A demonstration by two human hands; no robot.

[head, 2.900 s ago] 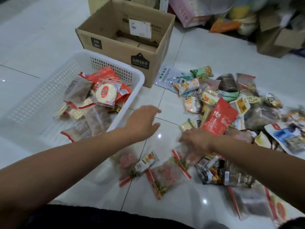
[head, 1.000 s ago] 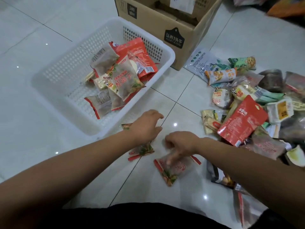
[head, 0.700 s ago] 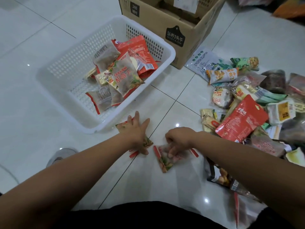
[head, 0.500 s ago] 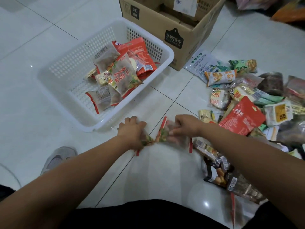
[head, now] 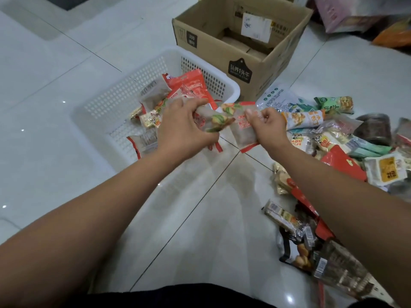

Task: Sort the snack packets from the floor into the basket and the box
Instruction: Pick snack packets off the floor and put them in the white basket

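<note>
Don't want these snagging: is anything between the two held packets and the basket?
Nothing visible. The left packet hangs at the near rim of the basket, and the right packet is just beside it above the floor. The basket is open-topped.

Floor [head: 51, 165]: large glossy tiles, pale grey-white, taking up most of the head view. Thin dark grout lines [head: 189, 215] run diagonally and cross near mid-frame. The surface is reflective: small bright glints [head: 63, 101] dot the left side, and a larger glint [head: 289, 298] sits at bottom right. Light is dim and cool with a bluish cast, and shadows are soft. Top-left edge has a dark strip [head: 66, 0], can't tell what it is, with a duller grey patch [head: 42, 27] just below it. Top-right corner holds blurred clutter on the floor: a pink package [head: 333, 16] with an orange bag [head: 393, 35] beside it, details unreadable.
</note>
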